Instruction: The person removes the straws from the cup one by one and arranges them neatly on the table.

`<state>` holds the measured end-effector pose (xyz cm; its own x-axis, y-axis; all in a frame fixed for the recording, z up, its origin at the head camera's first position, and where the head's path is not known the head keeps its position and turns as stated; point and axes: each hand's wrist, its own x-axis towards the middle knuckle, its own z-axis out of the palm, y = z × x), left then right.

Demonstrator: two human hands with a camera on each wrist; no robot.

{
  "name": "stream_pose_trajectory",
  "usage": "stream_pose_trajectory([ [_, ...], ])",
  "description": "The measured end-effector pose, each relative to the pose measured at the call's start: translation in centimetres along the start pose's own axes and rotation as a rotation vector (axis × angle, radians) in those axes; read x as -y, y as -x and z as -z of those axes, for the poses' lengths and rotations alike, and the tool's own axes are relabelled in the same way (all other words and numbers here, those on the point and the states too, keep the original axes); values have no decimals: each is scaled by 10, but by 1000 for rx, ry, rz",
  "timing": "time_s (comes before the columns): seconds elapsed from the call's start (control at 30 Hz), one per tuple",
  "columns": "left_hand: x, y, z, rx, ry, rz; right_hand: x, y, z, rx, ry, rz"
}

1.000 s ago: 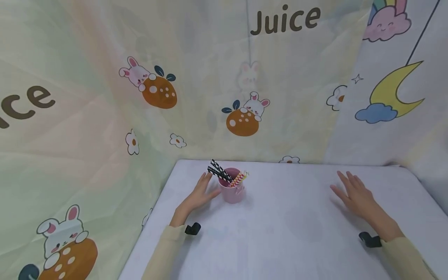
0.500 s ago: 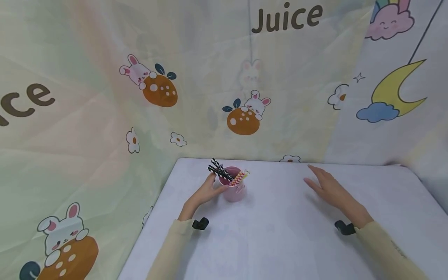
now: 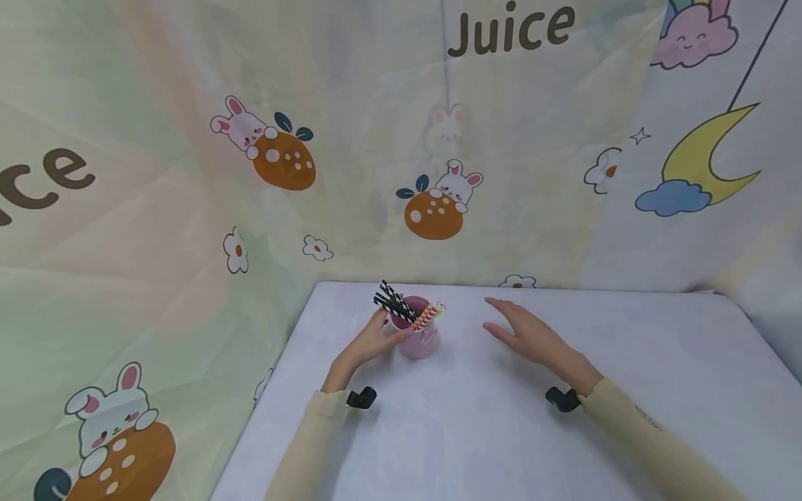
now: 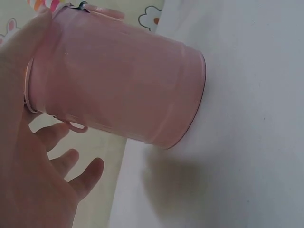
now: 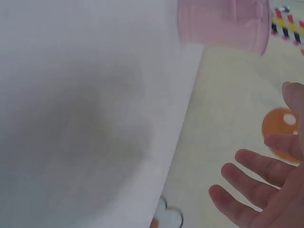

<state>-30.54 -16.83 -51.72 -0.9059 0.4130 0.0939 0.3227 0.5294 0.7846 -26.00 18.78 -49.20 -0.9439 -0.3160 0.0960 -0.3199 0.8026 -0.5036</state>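
**Left hand on the cup, right hand open beside it**

My left hand [image 3: 370, 341] rests against the left side of the cup [image 3: 418, 341]. The thumb lies along its wall near the rim, and in the left wrist view the other fingers [image 4: 71, 164] are spread and loose behind it rather than wrapped round. So it touches the cup without a real grip. My right hand [image 3: 532, 339] is flat and open, fingers straight and pointing left, just above the table [image 3: 564, 452]. It is near the cup's right side but not touching it. In the right wrist view its fingers [image 5: 256, 185] are fanned apart and hold nothing.

The table is white and runs from my near edge to the cloth [image 3: 156, 209] hung behind and to the left. The cloth is printed with rabbits, oranges and the word "Juice".

The cup is pink, stands upright at the far left of the table, and has a small handle on its near right side. Black straws [image 3: 395, 306] lean out of it to the left, over my left fingertips. Striped straws [image 3: 429, 316] lean out to the right.
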Motion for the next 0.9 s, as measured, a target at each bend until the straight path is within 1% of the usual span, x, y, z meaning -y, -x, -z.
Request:
stream_pose_trajectory([
  [0.1,1,1,-2,-5,21,15,15,-3,-5,-13,-41,19],
  [0.2,0,3,-3,-10,44,36,25,-6,-11,-48,-87,42],
  [0.33,-1,3,-2,-10,60,54,34,-8,-17,-86,-159,62],
  [0.53,0,3,1,-2,71,71,47,-13,-26,-102,-226,77],
  [0.67,2,2,0,-1,77,70,55,-18,-31,-111,-233,92],
  [0.77,1,1,-1,-4,87,63,60,-22,-34,-112,-211,106],
  [0.9,0,0,-2,2,107,65,65,-27,-41,-115,-187,104],
])
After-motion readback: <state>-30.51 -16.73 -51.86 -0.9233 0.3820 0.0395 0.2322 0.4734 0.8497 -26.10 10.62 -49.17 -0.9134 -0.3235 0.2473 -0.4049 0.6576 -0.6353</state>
